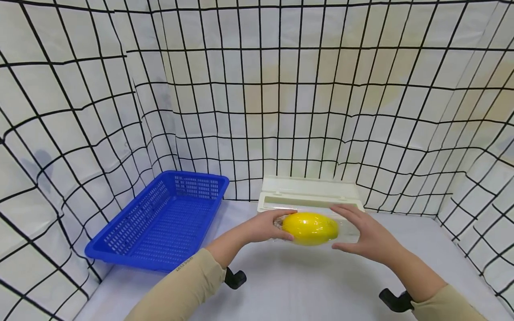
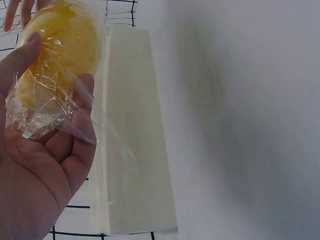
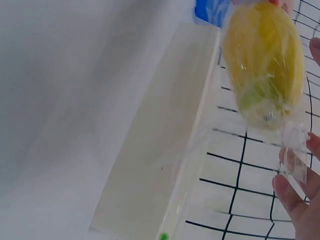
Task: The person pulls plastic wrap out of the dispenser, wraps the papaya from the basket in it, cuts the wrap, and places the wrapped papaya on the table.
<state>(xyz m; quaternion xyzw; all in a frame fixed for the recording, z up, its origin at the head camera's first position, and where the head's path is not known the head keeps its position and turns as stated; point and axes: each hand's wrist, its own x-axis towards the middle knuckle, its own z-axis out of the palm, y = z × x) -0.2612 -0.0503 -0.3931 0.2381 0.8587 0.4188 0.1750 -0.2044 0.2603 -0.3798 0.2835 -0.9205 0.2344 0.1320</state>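
A yellow oval fruit (image 1: 310, 228), greenish at one tip and wrapped in clear plastic film, is held up above the table. My left hand (image 1: 268, 226) grips its left end, thumb on one side and fingers on the other. Bunched film (image 2: 37, 117) gathers by the left palm. To the fruit's right, my right hand (image 1: 371, 234) is spread, thumb and fingers apart. A loose film end (image 3: 295, 155) hangs by the right fingertips; whether they touch it is unclear. Just behind the hands stands a long white cling film dispenser (image 1: 311, 188) with its lid raised.
A blue plastic basket (image 1: 160, 232) stands on the left of the white-covered table (image 1: 305, 285). Black wire mesh (image 1: 277, 98) backed with white sheeting encloses the back and sides. Black curved pieces (image 1: 236, 278) stick out by both wrists.
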